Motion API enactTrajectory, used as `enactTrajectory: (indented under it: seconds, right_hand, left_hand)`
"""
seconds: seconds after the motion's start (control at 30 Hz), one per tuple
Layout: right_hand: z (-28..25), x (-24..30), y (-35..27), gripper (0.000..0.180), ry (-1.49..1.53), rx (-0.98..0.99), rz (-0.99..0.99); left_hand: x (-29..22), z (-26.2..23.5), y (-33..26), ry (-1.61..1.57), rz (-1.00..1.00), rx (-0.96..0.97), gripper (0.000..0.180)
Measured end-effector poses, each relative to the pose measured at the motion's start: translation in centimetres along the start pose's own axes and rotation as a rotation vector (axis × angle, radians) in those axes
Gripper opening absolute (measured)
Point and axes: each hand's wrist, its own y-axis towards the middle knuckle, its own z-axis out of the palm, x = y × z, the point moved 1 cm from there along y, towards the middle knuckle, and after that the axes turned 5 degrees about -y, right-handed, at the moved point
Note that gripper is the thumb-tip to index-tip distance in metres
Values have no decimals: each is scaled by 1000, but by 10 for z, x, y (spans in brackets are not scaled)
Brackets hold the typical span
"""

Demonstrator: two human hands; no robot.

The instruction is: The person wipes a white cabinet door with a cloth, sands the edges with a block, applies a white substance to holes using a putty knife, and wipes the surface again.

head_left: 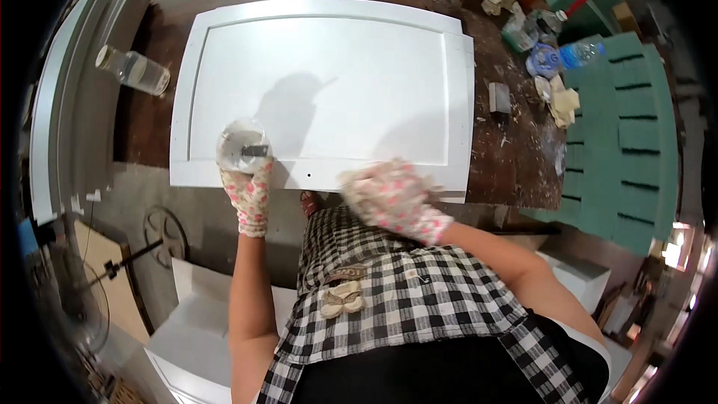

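A white framed cabinet door panel lies flat on a dark wooden workbench. My left hand, in a floral glove, holds a clear round plastic container over the panel's near left edge. In a matching glove, my right hand is blurred and presses on the panel's near edge at the middle; whether it holds anything cannot be made out.
A clear bottle lies left of the panel. A small grey block, crumpled rags, bottles and clutter sit at the right. Green foam pieces are far right. White boards lean at the left; a fan stands below.
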Motion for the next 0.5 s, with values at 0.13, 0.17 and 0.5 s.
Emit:
enactTrajectory:
  seconds: [0.13, 0.17, 0.5]
  right_hand:
    - [10, 52, 45, 23, -126, 67, 19]
    - [8, 48, 41, 23, -140, 92, 168]
    - [-37, -39, -42, 21, -380, -251, 880]
  left_hand:
    - [15, -14, 0, -65, -43, 107, 72]
    - [26, -22, -2, -59, -84, 106, 72]
    - [11, -26, 5, -324, -184, 401, 83]
